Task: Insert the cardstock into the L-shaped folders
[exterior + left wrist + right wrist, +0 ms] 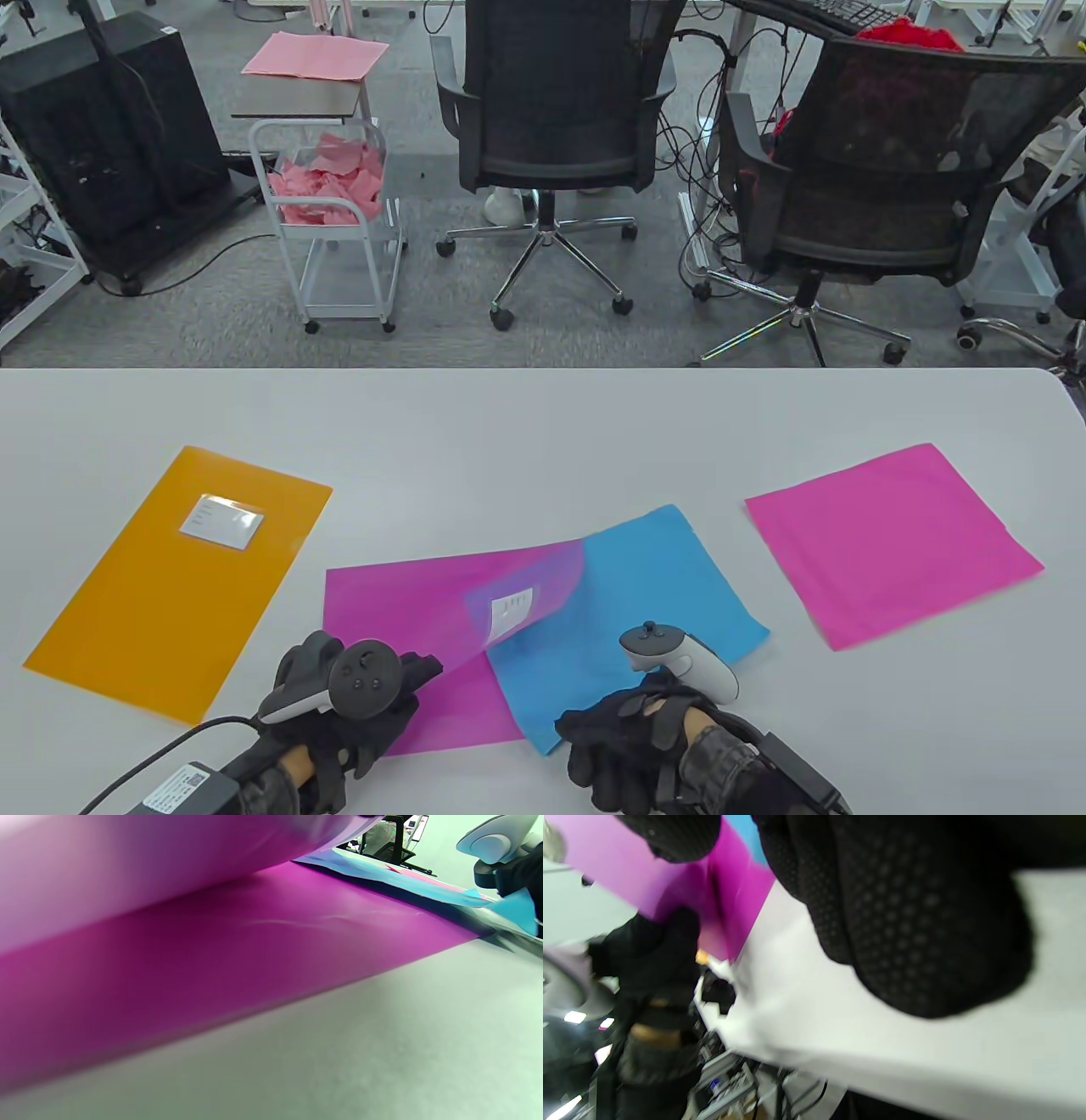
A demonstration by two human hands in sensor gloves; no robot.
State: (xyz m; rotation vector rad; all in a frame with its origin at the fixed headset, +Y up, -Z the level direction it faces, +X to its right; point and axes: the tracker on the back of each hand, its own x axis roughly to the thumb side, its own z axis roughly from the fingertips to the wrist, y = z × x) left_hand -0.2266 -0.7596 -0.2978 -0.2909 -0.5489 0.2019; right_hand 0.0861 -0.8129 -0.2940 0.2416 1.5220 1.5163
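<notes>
Two folders, two loose sheets and two gloved hands share a white table. At nine o'clock an orange folder lies flat, one white label on its cover, apart from the rest. Near six o'clock a magenta folder lies with its clear top flap curled up off the lower leaf; it too carries one label. The left hand at seven o'clock grips that folder's near left edge, fingers closed on it. A blue sheet sits partly under the lifted flap, its right half out in the open. The right hand at five o'clock rests curled at the blue sheet's near corner; whether it pinches the sheet cannot be told. At three o'clock a pink sheet lies flat, untouched.
</notes>
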